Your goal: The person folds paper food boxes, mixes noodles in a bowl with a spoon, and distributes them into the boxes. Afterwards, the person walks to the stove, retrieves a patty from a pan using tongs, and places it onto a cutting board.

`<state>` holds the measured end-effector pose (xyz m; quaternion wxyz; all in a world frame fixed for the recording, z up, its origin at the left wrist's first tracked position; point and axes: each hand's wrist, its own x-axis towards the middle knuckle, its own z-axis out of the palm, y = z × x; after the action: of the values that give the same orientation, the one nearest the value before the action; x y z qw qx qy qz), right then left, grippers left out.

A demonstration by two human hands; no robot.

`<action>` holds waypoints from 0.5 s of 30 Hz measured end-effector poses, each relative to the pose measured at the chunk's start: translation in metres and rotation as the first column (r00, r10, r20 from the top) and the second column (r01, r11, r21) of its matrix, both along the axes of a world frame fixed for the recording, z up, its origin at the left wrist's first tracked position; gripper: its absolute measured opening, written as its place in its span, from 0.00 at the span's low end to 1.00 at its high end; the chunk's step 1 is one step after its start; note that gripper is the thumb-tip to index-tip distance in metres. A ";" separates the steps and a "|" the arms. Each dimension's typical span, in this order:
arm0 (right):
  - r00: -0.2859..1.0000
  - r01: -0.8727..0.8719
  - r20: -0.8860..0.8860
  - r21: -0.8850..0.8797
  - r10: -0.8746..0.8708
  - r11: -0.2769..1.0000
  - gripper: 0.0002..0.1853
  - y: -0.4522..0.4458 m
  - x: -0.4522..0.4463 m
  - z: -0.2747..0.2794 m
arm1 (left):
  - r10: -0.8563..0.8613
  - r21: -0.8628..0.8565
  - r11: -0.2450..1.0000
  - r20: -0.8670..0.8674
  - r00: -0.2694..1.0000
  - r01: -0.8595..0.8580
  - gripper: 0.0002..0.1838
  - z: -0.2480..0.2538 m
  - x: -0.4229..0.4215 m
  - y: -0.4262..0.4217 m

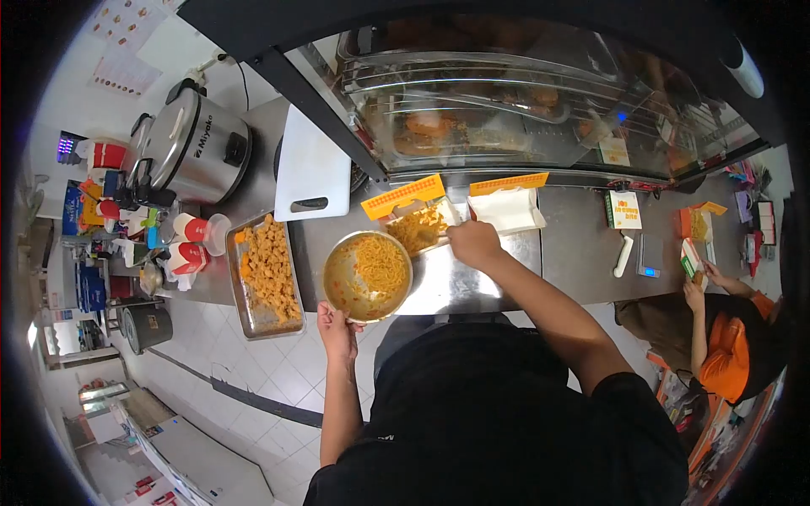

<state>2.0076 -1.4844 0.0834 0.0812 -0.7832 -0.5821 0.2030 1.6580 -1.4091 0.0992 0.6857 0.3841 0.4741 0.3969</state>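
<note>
My left hand (337,331) is closed on the near rim of a round metal bowl (336,291), tilted at the counter's front edge. Orange-yellow noodles (378,268) lie inside it. Just beyond stands an open takeaway box (403,196) with a yellow-orange lid, holding the same kind of food. Beside that box's right side, my right hand (474,244) is closed, its fingers bent around something I cannot make out. A second open box (508,211), lined with white paper, sits behind and to the right of this hand.
A metal tray of fried chicken pieces (272,274) lies left of the bowl, near a white cutting board (312,164) and a rice cooker (202,148). A glass warming cabinet (506,110) rises behind. At right, a person in orange (727,354) handles a box.
</note>
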 end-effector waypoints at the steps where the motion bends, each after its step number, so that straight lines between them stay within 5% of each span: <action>1: 0.999 0.040 0.024 -0.011 -0.040 0.999 0.10 -0.003 0.002 -0.001 | -0.008 0.013 1.000 -0.002 1.000 0.008 0.08 0.001 0.002 -0.001; 5: 0.989 0.144 -0.012 0.251 -0.146 0.957 0.09 -0.023 0.000 0.052 | -0.015 0.016 1.000 -0.128 0.992 0.017 0.08 0.017 0.022 -0.006; 8: 0.999 -0.015 -0.029 0.356 0.027 0.934 0.07 -0.032 -0.012 0.095 | -0.054 0.106 0.992 -0.177 0.983 0.074 0.08 0.012 0.037 -0.004; 11: 0.956 -0.187 0.278 0.347 0.090 0.919 0.06 -0.019 -0.032 0.098 | -0.129 0.145 0.975 -0.234 0.964 0.166 0.09 0.025 0.051 0.001; 14: 0.874 -0.147 0.486 0.276 -0.006 0.950 0.08 0.003 -0.057 0.072 | -0.224 0.161 0.951 -0.232 0.947 0.265 0.10 0.030 0.053 0.002; 15: 0.908 -0.137 0.418 0.275 0.010 0.952 0.08 0.006 -0.060 0.071 | -0.254 0.157 0.943 -0.221 0.941 0.292 0.10 0.032 0.056 0.001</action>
<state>1.9476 -1.4786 0.1548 0.0660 -0.7641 -0.6394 -0.0538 1.7140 -1.4077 0.1309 0.6444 0.5468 0.4422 0.3003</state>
